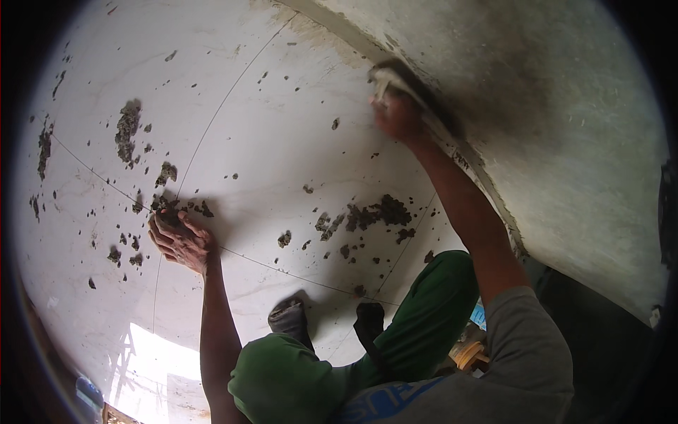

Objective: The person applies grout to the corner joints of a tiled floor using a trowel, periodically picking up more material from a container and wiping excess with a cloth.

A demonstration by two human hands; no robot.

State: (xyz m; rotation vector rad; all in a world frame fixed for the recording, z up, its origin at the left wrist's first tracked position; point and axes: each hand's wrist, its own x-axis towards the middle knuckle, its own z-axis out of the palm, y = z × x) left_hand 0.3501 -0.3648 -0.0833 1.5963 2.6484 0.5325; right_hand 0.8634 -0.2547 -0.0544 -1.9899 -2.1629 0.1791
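Note:
My right hand [401, 116] grips a plastering float [424, 95] by its pale handle. The float is blurred and lies along the foot of the grey wall at the upper right. My left hand [182, 242] is low on the white tiled floor, left of centre, its fingers and thumb bent round a dark lump of wet mortar [168, 205]. Part of that lump is hidden under the fingers. More mortar crumbs lie beside this hand, close to where tile joints cross.
Clumps of mortar [380, 212] dot the floor between my arms, with another patch [128, 131] at the far left. The plastered wall [565, 141] rises on the right. My knees and shoes are below. Behind my right leg is a yellowish container [469, 355].

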